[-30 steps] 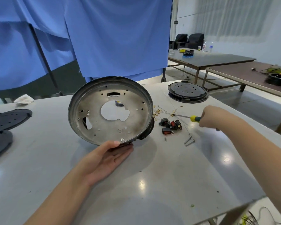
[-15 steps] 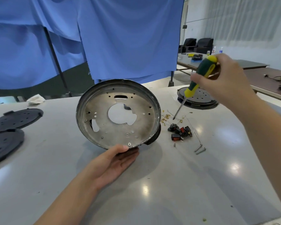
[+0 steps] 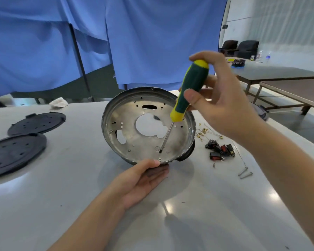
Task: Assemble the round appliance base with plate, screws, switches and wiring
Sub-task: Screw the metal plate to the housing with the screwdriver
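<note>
The round metal base (image 3: 127,134) stands tilted on its lower edge at the middle of the table, its open inside facing me. My left hand (image 3: 143,180) holds its lower rim, thumb on the inside edge and fingers underneath. My right hand (image 3: 219,105) grips a green and yellow screwdriver (image 3: 190,91). The tip touches the plate near a screw (image 3: 159,159) close to the lower rim. Red and black switches (image 3: 220,150) and thin wires with brass terminals (image 3: 205,132) lie right of the base. Loose screws (image 3: 245,173) lie further right.
Two black perforated plastic discs (image 3: 16,151) lie at the table's left. A crumpled white cloth (image 3: 59,102) sits at the far edge. Blue cloth hangs behind. Other tables and chairs stand at the far right.
My right hand has picked the screwdriver up off the table and swung it left and down, so its tip is now inside the base. My left hand stays on the rim.
</note>
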